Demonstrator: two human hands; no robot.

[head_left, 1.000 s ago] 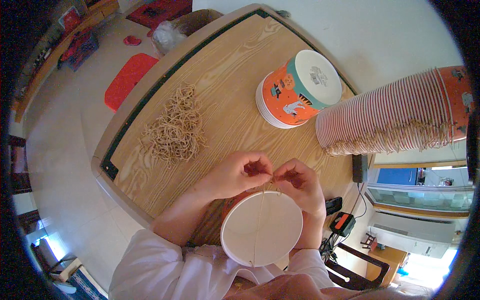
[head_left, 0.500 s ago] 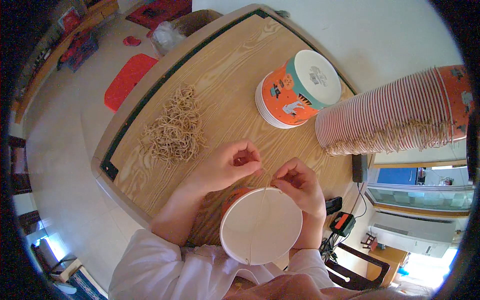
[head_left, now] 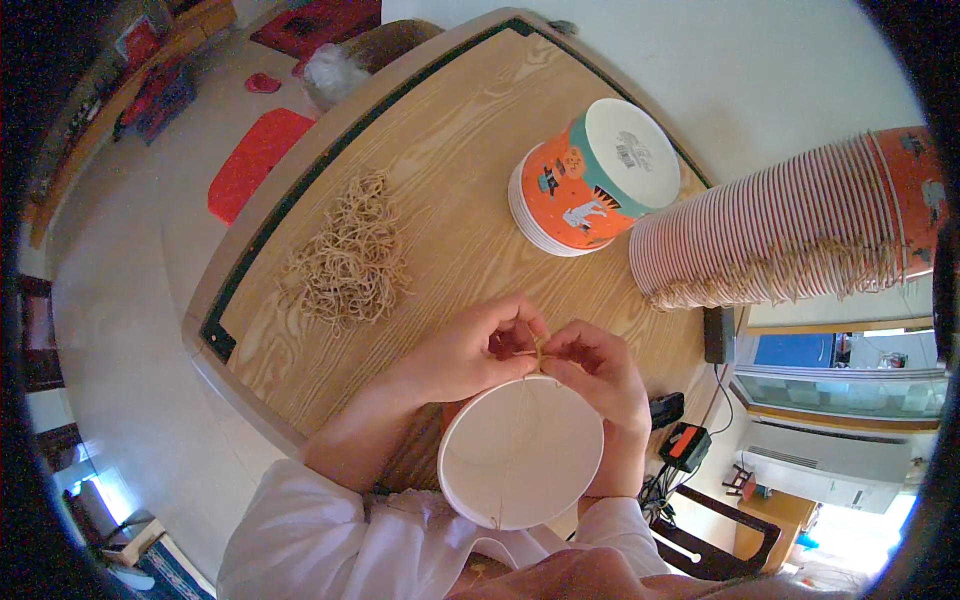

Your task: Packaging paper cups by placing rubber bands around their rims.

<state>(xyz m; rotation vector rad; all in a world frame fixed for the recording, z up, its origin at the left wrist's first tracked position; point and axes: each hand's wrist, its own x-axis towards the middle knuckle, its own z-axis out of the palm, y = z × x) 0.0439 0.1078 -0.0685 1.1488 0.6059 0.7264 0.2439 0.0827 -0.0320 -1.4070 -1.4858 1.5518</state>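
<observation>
A paper bucket (head_left: 480,450) with a white inside and an orange outer wall is tilted in front of my chest, its mouth toward me. A thin tan twine (head_left: 541,352) runs across its mouth to the near rim, where a small end sticks out. My left hand (head_left: 470,350) and my right hand (head_left: 608,378) meet just above the far rim. Both pinch the twine between thumb and fingers, its strands crossing between the fingertips. A loose heap of tan twine pieces (head_left: 350,255) lies on the table, left of my hands.
Upside-down orange-and-green paper buckets (head_left: 575,190) stand nested on the wood table (head_left: 440,160). A long nested bucket stack (head_left: 770,235) lies at the right, with twine tufts along its rims. Black adapters (head_left: 686,447) with cables hang by the right edge. A red stool (head_left: 255,160) stands left.
My left hand has moved right and closed in on my right hand, so the fingertips now meet at the twine. The bucket has hardly moved.
</observation>
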